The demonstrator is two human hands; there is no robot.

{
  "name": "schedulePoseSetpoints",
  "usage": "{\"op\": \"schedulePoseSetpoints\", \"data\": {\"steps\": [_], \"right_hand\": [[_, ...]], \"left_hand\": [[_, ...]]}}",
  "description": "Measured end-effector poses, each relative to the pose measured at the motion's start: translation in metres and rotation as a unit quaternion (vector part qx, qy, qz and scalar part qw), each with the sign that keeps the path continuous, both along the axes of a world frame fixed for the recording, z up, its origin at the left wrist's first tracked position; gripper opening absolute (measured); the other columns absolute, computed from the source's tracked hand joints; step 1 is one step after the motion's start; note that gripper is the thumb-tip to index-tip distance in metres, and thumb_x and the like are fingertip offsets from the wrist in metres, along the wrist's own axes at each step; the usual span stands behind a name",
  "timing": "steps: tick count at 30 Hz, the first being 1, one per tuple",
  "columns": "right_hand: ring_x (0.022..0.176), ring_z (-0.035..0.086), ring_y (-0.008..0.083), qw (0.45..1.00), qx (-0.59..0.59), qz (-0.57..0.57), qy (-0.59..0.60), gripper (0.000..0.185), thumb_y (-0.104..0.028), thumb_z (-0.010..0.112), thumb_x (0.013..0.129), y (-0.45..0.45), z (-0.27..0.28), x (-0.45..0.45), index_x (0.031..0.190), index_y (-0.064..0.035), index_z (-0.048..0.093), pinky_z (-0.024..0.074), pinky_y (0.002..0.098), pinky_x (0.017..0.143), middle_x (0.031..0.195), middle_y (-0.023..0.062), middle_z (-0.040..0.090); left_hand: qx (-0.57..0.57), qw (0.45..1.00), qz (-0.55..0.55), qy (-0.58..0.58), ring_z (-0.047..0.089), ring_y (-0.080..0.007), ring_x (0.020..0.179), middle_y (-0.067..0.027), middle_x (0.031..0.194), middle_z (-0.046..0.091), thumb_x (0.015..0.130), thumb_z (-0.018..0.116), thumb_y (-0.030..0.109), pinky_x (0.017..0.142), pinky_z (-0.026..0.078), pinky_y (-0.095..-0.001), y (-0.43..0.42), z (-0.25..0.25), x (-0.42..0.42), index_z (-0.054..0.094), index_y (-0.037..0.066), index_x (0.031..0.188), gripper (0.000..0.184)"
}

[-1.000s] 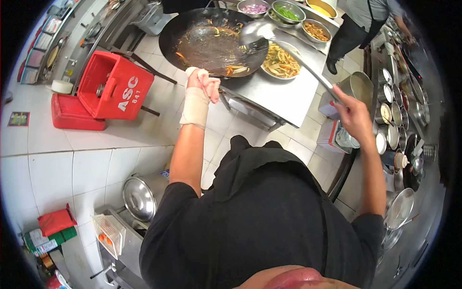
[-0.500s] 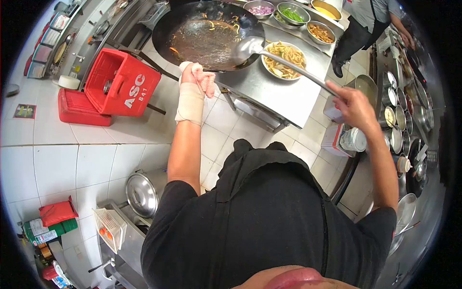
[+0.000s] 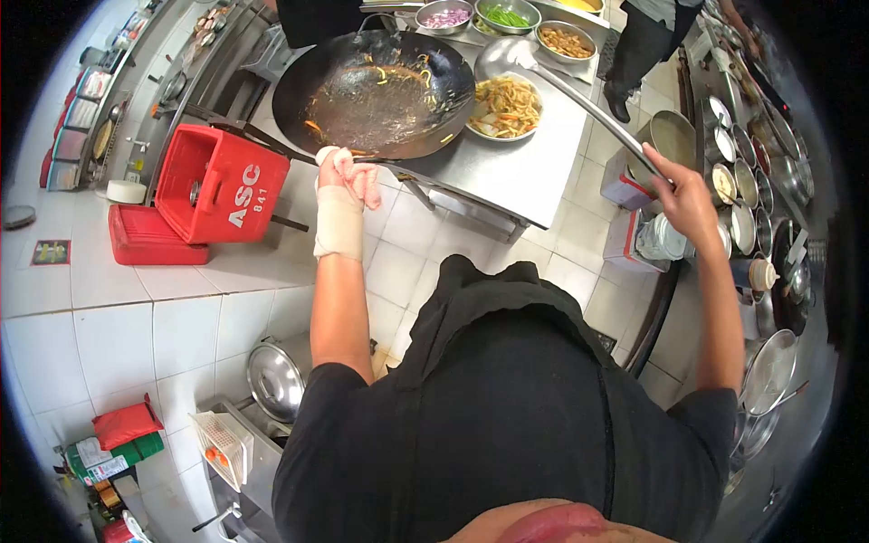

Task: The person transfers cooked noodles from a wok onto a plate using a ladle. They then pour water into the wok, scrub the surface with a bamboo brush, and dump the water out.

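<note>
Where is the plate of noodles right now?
In the head view, the plate of noodles sits on the steel table, just right of the wok, its far edge behind the ladle.

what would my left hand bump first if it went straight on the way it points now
The near rim of the wok, right in front of your left hand and the pink cloth; it may already be touching, hard to tell from above.

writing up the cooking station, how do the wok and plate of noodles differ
The wok is wide and dark; the plate is smaller and pale. The wok holds scattered scraps, while the plate is heaped with noodles. The left hand grips the wok's edge; no hand touches the plate. Both are round.
</note>
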State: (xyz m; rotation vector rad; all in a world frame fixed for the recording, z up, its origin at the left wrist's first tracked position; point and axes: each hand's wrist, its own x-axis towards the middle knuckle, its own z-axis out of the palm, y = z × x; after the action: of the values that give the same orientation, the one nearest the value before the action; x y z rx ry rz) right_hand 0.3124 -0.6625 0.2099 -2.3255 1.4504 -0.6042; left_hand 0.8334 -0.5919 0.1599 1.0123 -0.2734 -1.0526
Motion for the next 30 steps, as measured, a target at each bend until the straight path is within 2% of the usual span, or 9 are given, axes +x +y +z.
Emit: {"op": "schedulePoseSetpoints", "data": {"steps": [1, 3, 6, 9, 13, 16, 19, 23, 30], "right_hand": [[0.059, 0.051, 0.016, 0.996, 0.045, -0.008, -0.075, 0.047, -0.009, 0.062, 0.088, 0.003, -0.023, -0.003, 0.134, -0.018, 0.056, 0.0451, 0.031, 0.059, 0.076, 0.0083, 0.06], [0.054, 0.044, 0.0068, 0.965, 0.134, -0.025, -0.225, 0.047, -0.008, 0.061, 0.09, 0.019, -0.067, -0.002, 0.136, -0.0133, 0.054, 0.0414, 0.0244, 0.051, 0.07, 0.0005, 0.056], [0.05, 0.043, 0.0031, 0.849, 0.333, -0.082, -0.402, 0.054, -0.01, 0.06, 0.092, 0.075, -0.071, 0.023, 0.144, -0.0118, 0.044, 0.0369, 0.0202, 0.041, 0.067, -0.0064, 0.047], [0.045, 0.044, 0.006, 0.794, 0.371, -0.084, -0.474, 0.061, -0.011, 0.062, 0.091, 0.131, -0.093, 0.044, 0.147, -0.008, 0.036, 0.0384, 0.0222, 0.038, 0.065, -0.004, 0.045], [0.043, 0.042, 0.0065, 0.706, 0.403, -0.073, -0.578, 0.064, -0.014, 0.063, 0.09, 0.205, -0.104, 0.067, 0.146, -0.0044, 0.033, 0.0376, 0.0211, 0.036, 0.063, -0.0014, 0.043], [0.042, 0.042, 0.0063, 0.643, 0.423, -0.083, -0.633, 0.063, -0.017, 0.062, 0.091, 0.267, -0.11, 0.093, 0.144, -0.0028, 0.032, 0.037, 0.0209, 0.034, 0.062, -0.0015, 0.042], [0.042, 0.041, 0.0057, 0.598, 0.435, -0.08, -0.668, 0.059, -0.018, 0.06, 0.093, 0.335, -0.114, 0.127, 0.143, -0.0009, 0.033, 0.0357, 0.0198, 0.033, 0.064, -0.0005, 0.041], [0.043, 0.042, 0.0065, 0.575, 0.431, -0.104, -0.688, 0.057, -0.017, 0.058, 0.093, 0.418, -0.111, 0.172, 0.143, -0.0036, 0.034, 0.0378, 0.0203, 0.035, 0.068, 0.0005, 0.042], [0.048, 0.039, 0.0055, 0.547, 0.388, -0.21, -0.711, 0.051, -0.014, 0.056, 0.093, 0.516, -0.116, 0.212, 0.141, -0.0094, 0.038, 0.0336, 0.0212, 0.04, 0.069, -0.0029, 0.041]], "left_hand": [[-0.001, 1.0, -0.009, 0.005, 0.044, -0.0244, 0.039, -0.0016, 0.051, 0.034, 0.088, 0.051, 0.017, 0.039, 0.041, -0.0399, 0.006, 0.0, 0.0, 0.039, 0.017, 0.062, 0.028], [-0.022, 0.999, -0.012, 0.029, 0.04, -0.0208, 0.038, 0.0003, 0.052, 0.033, 0.088, 0.052, 0.017, 0.038, 0.037, -0.036, 0.019, -0.015, 0.018, 0.04, 0.017, 0.064, 0.026], [-0.046, 0.999, 0.011, 0.02, 0.026, -0.0107, 0.039, 0.0043, 0.055, 0.032, 0.088, 0.051, 0.009, 0.041, 0.03, -0.026, 0.04, -0.004, 0.014, 0.041, 0.016, 0.07, 0.022], [-0.069, 0.992, -0.034, 0.103, 0.024, -0.0116, 0.038, 0.003, 0.052, 0.029, 0.088, 0.052, 0.011, 0.041, 0.03, -0.0258, 0.071, 0.003, 0.027, 0.038, 0.016, 0.066, 0.026], [-0.024, 0.997, -0.069, 0.001, 0.03, -0.0156, 0.037, 0.0021, 0.049, 0.03, 0.088, 0.053, 0.015, 0.039, 0.031, -0.0295, 0.109, -0.017, 0.063, 0.039, 0.015, 0.064, 0.027], [-0.004, 0.992, -0.109, -0.069, 0.04, -0.019, 0.041, -0.0009, 0.054, 0.04, 0.087, 0.055, 0.018, 0.041, 0.037, -0.0311, 0.149, -0.03, 0.098, 0.044, 0.013, 0.068, 0.022], [0.062, 0.995, -0.075, -0.034, 0.053, -0.0224, 0.049, -0.0076, 0.069, 0.055, 0.084, 0.06, 0.021, 0.045, 0.048, -0.0348, 0.192, 0.014, 0.069, 0.054, 0.009, 0.08, 0.014], [0.124, 0.98, -0.115, -0.102, 0.056, -0.0219, 0.055, -0.0077, 0.071, 0.056, 0.085, 0.063, 0.02, 0.049, 0.052, -0.0349, 0.249, 0.04, 0.073, 0.056, 0.006, 0.093, 0.017], [0.094, 0.917, -0.288, -0.26, 0.05, -0.0129, 0.062, -0.0019, 0.077, 0.05, 0.082, 0.055, 0.012, 0.053, 0.044, -0.0223, 0.274, -0.027, 0.144, 0.048, 0.005, 0.1, 0.02]]}}
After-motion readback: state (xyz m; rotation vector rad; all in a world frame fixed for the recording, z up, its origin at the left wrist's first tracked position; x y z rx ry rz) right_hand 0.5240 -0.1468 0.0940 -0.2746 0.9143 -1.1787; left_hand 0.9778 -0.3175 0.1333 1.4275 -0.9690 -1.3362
